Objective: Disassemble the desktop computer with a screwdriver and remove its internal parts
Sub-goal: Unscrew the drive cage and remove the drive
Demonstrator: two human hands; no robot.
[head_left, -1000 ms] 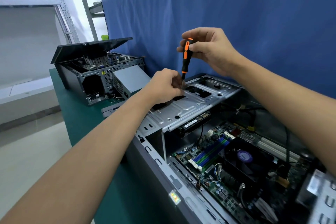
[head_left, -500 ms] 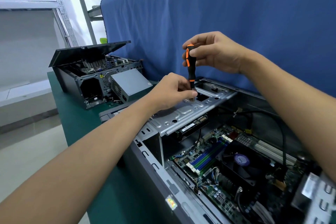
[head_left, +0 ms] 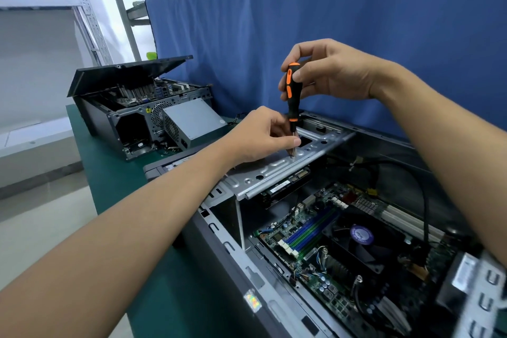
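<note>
An open desktop computer case (head_left: 247, 263) lies on its side in front of me, with the motherboard (head_left: 315, 252) and a black CPU fan (head_left: 362, 236) exposed. A silver metal drive bracket (head_left: 274, 170) spans the case's far end. My right hand (head_left: 329, 71) grips the black and orange screwdriver (head_left: 293, 93) upright by its handle, its tip on a screw (head_left: 292, 157) in the bracket. My left hand (head_left: 260, 134) rests on the bracket and pinches the screwdriver's shaft just above the screw.
A second opened computer (head_left: 123, 112) with a raised lid stands at the back left of the green table (head_left: 109, 173), a grey power supply (head_left: 194, 121) leaning beside it. A blue curtain (head_left: 329, 8) hangs right behind. Black cables (head_left: 422, 200) loop over the motherboard.
The screwdriver and both hands have shifted a little right and lower on the bracket, and the tip now stands on a screw. My view has moved slightly.
</note>
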